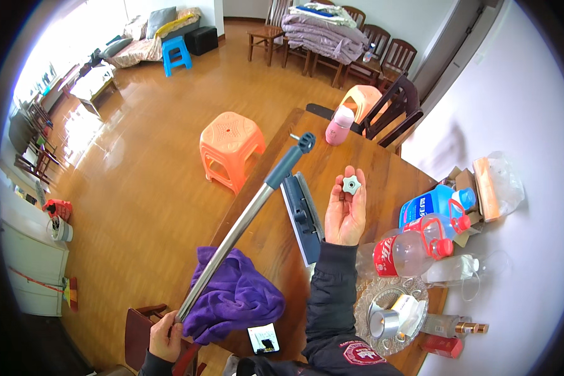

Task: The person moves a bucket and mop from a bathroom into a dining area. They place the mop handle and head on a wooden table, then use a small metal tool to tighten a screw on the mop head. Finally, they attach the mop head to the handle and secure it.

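Observation:
My left hand point(165, 337) is closed round the lower end of a silver metal pole point(232, 241). The pole slants up and away over the table, ending in a blue-grey plastic joint point(292, 158) with a small metal bolt sticking out to the left. My right hand point(344, 222), palm up, pinches a pale star-shaped knob point(351, 184) with a hole in its middle. Left of that hand a long blue-grey mop head point(304, 219) lies on the wooden table, apart from the pole's joint. Beneath the pole's lower half is a crumpled purple cloth point(241, 291).
Plastic bottles point(398, 255), a blue jug point(435, 203) and a glass dish point(391, 288) with a tape roll line the table's right side. A pink flask point(339, 128) stands at the far end. An orange stool point(232, 141) is beyond the left edge; a phone-like object point(264, 338) lies near me.

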